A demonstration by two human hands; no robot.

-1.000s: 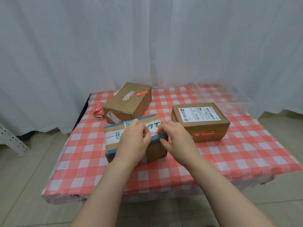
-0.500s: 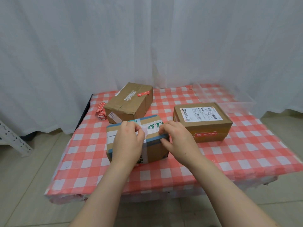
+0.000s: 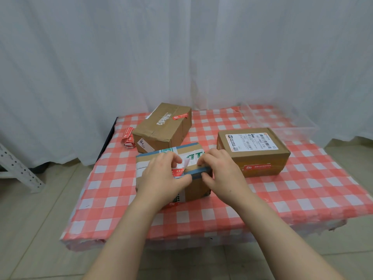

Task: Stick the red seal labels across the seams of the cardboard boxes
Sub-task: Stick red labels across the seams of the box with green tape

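Observation:
Three cardboard boxes stand on the red-checked table (image 3: 302, 190). The near box (image 3: 196, 187), with blue tape and green print, is under both my hands. My left hand (image 3: 161, 178) pinches a red seal label (image 3: 178, 171) whose white backing curls up, at the box's top front edge. My right hand (image 3: 220, 170) rests on the box's right end, fingers pressing the blue tape. The far left box (image 3: 163, 128) carries a red seal on top. The right box (image 3: 254, 150) has a white shipping label and a red seal on its front face.
A strip of spare red seal labels (image 3: 128, 137) lies at the table's far left, beside the far box. A clear plastic bin (image 3: 282, 122) sits at the back right. White curtains hang behind. A white metal bracket (image 3: 18, 168) stands on the floor to the left.
My left hand has shifted and the red seal label with its curling backing now shows between thumb and fingers at the box edge. My right hand stays on the box's right end.

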